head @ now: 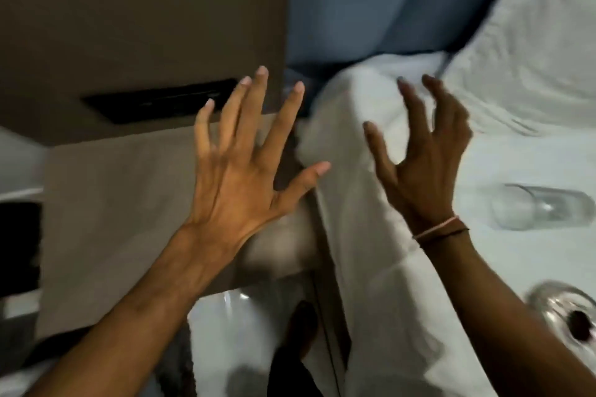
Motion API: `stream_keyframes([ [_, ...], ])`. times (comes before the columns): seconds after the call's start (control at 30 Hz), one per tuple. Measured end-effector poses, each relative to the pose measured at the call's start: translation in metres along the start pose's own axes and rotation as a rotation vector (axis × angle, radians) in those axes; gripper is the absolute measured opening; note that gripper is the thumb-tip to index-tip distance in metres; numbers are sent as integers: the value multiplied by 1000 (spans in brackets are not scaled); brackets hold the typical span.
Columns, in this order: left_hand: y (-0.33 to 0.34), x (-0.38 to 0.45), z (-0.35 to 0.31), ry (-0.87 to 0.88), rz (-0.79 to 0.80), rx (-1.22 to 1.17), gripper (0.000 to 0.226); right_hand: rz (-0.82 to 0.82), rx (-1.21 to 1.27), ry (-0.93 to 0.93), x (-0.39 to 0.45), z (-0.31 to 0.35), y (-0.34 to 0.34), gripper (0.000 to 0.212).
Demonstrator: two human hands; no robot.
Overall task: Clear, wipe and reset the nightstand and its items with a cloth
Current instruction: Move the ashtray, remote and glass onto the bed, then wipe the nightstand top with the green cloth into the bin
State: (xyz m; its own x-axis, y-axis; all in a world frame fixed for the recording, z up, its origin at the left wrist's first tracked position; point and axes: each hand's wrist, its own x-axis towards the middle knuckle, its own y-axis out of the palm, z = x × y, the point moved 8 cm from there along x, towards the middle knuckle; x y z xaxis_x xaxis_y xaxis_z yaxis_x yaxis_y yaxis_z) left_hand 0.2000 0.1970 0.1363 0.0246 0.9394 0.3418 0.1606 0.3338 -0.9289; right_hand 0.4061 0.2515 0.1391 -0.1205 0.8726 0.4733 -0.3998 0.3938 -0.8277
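Observation:
My left hand (240, 167) is raised with its fingers spread wide above the beige nightstand top (122, 203), holding nothing. My right hand (425, 155) hovers over the white bed sheet (371, 235) with its fingers apart and curled, also empty. A clear drinking glass (538, 208) lies on its side on the bed to the right of my right wrist. A second glass object (567, 309) with a dark spot rests near the lower right edge. No cloth can be made out in this blurred view.
A dark rectangular panel (161, 103) sits in the brown wall behind the nightstand. A blue headboard (371, 3) rises behind the bed, and a white pillow (532, 58) lies at the upper right. White floor (225, 325) shows below the nightstand's front edge.

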Motion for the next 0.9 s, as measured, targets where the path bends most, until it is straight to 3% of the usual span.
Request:
stream_keyframes([
  [0.1,-41,-55,83,-201,16,105,82,236,49,-172,-14,111,53,79],
  [0.23,-110,-170,181,-480,30,196,84,377,174,-404,-63,259,85,86],
  [0.47,-228,-423,257,-987,50,311,80,556,442,-839,-230,482,59,81],
  [0.6,-276,-550,263,-1255,17,312,63,701,727,-1029,-334,562,22,71],
  [0.7,-281,-615,263,-1430,59,226,51,891,800,-1053,-388,600,17,59],
  [0.8,-266,-682,254,-1603,102,28,55,1085,737,-999,-445,634,24,57],
  [0.9,-239,-704,245,-1658,118,-153,68,1074,565,-1008,-463,652,39,66],
])
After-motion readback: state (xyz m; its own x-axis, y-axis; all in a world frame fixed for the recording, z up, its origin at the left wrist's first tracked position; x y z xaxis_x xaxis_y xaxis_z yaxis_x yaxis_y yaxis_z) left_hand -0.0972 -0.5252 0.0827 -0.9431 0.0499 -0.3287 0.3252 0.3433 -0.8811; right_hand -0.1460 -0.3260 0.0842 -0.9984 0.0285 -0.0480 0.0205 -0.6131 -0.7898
